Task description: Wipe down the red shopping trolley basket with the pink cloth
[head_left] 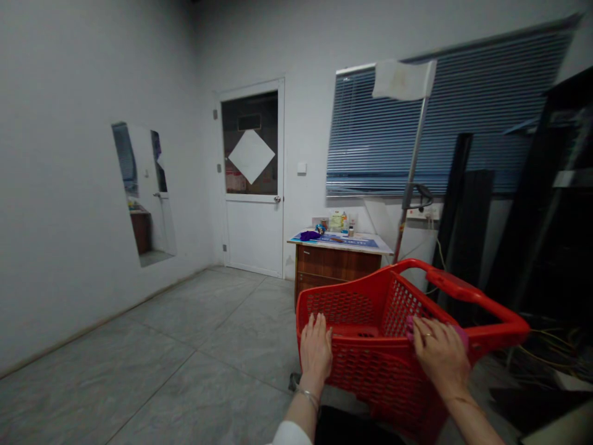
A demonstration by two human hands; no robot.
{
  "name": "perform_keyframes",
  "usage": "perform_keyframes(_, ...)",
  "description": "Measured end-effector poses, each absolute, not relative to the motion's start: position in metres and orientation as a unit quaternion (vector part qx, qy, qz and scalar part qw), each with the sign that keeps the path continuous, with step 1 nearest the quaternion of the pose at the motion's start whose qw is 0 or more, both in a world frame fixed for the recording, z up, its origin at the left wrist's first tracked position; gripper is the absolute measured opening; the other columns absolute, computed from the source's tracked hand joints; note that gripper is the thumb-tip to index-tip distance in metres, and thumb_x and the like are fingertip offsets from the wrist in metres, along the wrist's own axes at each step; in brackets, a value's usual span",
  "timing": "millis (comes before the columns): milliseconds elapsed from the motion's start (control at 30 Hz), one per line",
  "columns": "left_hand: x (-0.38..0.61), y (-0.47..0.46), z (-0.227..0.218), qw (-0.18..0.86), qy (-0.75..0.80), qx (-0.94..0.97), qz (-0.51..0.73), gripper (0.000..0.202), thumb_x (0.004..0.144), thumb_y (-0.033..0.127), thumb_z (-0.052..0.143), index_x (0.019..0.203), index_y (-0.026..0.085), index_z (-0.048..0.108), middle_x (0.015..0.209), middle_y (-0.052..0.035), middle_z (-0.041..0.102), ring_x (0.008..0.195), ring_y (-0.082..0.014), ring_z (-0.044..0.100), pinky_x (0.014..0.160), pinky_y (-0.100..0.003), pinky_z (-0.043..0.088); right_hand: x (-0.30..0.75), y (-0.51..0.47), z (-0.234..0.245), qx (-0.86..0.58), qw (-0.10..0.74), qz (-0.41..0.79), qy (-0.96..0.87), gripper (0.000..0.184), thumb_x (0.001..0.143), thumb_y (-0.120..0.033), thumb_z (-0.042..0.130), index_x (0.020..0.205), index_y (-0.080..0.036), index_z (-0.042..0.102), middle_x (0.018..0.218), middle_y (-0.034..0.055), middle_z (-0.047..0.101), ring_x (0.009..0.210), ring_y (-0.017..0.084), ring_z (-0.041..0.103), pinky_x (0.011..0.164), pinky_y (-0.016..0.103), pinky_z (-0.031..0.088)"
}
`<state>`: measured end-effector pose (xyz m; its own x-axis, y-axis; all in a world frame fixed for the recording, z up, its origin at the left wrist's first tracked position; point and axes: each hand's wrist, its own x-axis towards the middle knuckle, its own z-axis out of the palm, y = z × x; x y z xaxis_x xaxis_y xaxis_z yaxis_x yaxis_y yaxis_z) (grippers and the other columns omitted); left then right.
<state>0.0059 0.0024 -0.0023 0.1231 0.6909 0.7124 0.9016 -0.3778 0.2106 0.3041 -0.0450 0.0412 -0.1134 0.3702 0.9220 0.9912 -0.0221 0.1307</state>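
A red plastic shopping basket [370, 309] with a raised red handle stands in front of me, low in the view. My left hand [315, 353] rests on the basket's near left rim, its fingers lying over the edge. My right hand [440, 352] presses a pink cloth [412, 326] against the basket's near right rim, fingers curled over it. A bracelet shows on my left wrist and a ring on my right hand.
A wooden desk [338, 259] with bottles and a purple item stands behind the basket. A white door [254, 179] is at the back. A pole with a white pad [412, 154] leans by the blinds. Dark panels and cables crowd the right. Grey tiled floor lies to the left.
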Motion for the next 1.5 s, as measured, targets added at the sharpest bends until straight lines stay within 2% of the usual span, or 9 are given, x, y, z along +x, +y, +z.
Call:
perform_keyframes(100, 0.008, 0.003, -0.004, 0.14, -0.542, -0.731, -0.39, 0.042, 0.1, 0.021, 0.038, 0.14, 0.018, 0.048, 0.141, -0.0073, 0.054, 0.134, -0.0245, 0.044, 0.105, -0.043, 0.042, 0.312, -0.045, 0.042, -0.572, 0.375, -0.456, -0.569, 0.026, 0.088, -0.027, 0.052, 0.105, -0.015, 0.068, 0.102, 0.0105, 0.067, 0.103, 0.023, 0.055, 0.099, 0.041, 0.038)
perform_keyframes(233, 0.009, 0.002, -0.004, 0.13, -0.541, -0.732, -0.393, 0.042, 0.1, 0.022, 0.038, 0.14, 0.019, 0.048, 0.142, -0.0075, 0.053, 0.135, -0.0249, 0.043, 0.107, -0.045, 0.041, 0.252, -0.037, 0.023, -0.579, 0.385, -0.437, -0.57, 0.027, 0.09, -0.028, 0.05, 0.105, -0.016, 0.068, 0.102, 0.0103, 0.067, 0.102, 0.023, 0.055, 0.1, 0.042, 0.038)
perform_keyframes(400, 0.007, 0.005, -0.007, 0.133, -0.541, -0.731, -0.394, 0.043, 0.1, 0.022, 0.039, 0.143, 0.019, 0.045, 0.141, -0.0088, 0.054, 0.136, -0.025, 0.042, 0.108, -0.045, 0.041, 0.153, -0.023, -0.002, -0.552, 0.419, -0.37, -0.619, 0.034, 0.093, -0.027, 0.042, 0.12, -0.021, 0.061, 0.11, 0.0096, 0.066, 0.11, 0.025, 0.052, 0.103, 0.044, 0.035)
perform_keyframes(500, 0.003, 0.007, -0.007, 0.151, -0.531, -0.738, -0.388, 0.045, 0.099, 0.021, 0.04, 0.144, 0.02, 0.043, 0.141, -0.0088, 0.054, 0.134, -0.0248, 0.044, 0.106, -0.043, 0.042, 0.131, -0.019, -0.004, -0.543, 0.422, -0.351, -0.635, 0.035, 0.093, -0.026, 0.041, 0.123, -0.021, 0.06, 0.11, 0.0094, 0.066, 0.109, 0.024, 0.053, 0.102, 0.043, 0.036)
perform_keyframes(633, -0.001, 0.008, -0.004, 0.152, -0.537, -0.738, -0.379, 0.043, 0.099, 0.022, 0.041, 0.142, 0.019, 0.046, 0.141, -0.0089, 0.054, 0.134, -0.0249, 0.045, 0.106, -0.043, 0.042, 0.169, -0.028, 0.01, -0.533, 0.378, -0.362, -0.665, 0.032, 0.092, -0.027, 0.046, 0.119, -0.021, 0.062, 0.108, 0.0084, 0.067, 0.103, 0.021, 0.055, 0.101, 0.04, 0.038)
perform_keyframes(800, 0.001, 0.003, 0.001, 0.134, -0.539, -0.743, -0.374, 0.042, 0.1, 0.022, 0.038, 0.14, 0.017, 0.048, 0.141, -0.0083, 0.054, 0.134, -0.0246, 0.044, 0.106, -0.043, 0.043, 0.277, -0.048, 0.037, -0.558, 0.342, -0.416, -0.631, 0.031, 0.089, -0.031, 0.051, 0.114, -0.019, 0.066, 0.102, 0.0093, 0.067, 0.1, 0.021, 0.055, 0.1, 0.041, 0.038)
perform_keyframes(967, 0.007, 0.0, 0.001, 0.123, -0.536, -0.741, -0.386, 0.042, 0.1, 0.022, 0.036, 0.139, 0.017, 0.05, 0.141, -0.0081, 0.054, 0.133, -0.0258, 0.045, 0.105, -0.045, 0.043, 0.326, -0.053, 0.047, -0.565, 0.356, -0.454, -0.589, 0.031, 0.088, -0.034, 0.052, 0.111, -0.019, 0.067, 0.106, 0.0099, 0.066, 0.104, 0.023, 0.054, 0.1, 0.042, 0.038)
perform_keyframes(1333, 0.009, 0.002, -0.003, 0.133, -0.54, -0.738, -0.383, 0.042, 0.1, 0.021, 0.036, 0.139, 0.016, 0.049, 0.141, -0.0083, 0.054, 0.135, -0.0246, 0.043, 0.107, -0.043, 0.041, 0.141, -0.022, -0.001, -0.55, 0.418, -0.371, -0.62, 0.028, 0.092, -0.025, 0.049, 0.115, -0.019, 0.064, 0.107, 0.0086, 0.066, 0.106, 0.023, 0.053, 0.102, 0.042, 0.036)
perform_keyframes(1500, 0.003, 0.006, -0.004, 0.141, -0.533, -0.745, -0.375, 0.042, 0.1, 0.021, 0.038, 0.141, 0.017, 0.047, 0.141, -0.0083, 0.054, 0.134, -0.0234, 0.044, 0.106, -0.041, 0.042, 0.142, -0.023, 0.001, -0.529, 0.396, -0.359, -0.659, 0.031, 0.092, -0.025, 0.049, 0.119, -0.02, 0.062, 0.109, 0.0078, 0.066, 0.105, 0.021, 0.053, 0.1, 0.039, 0.038)
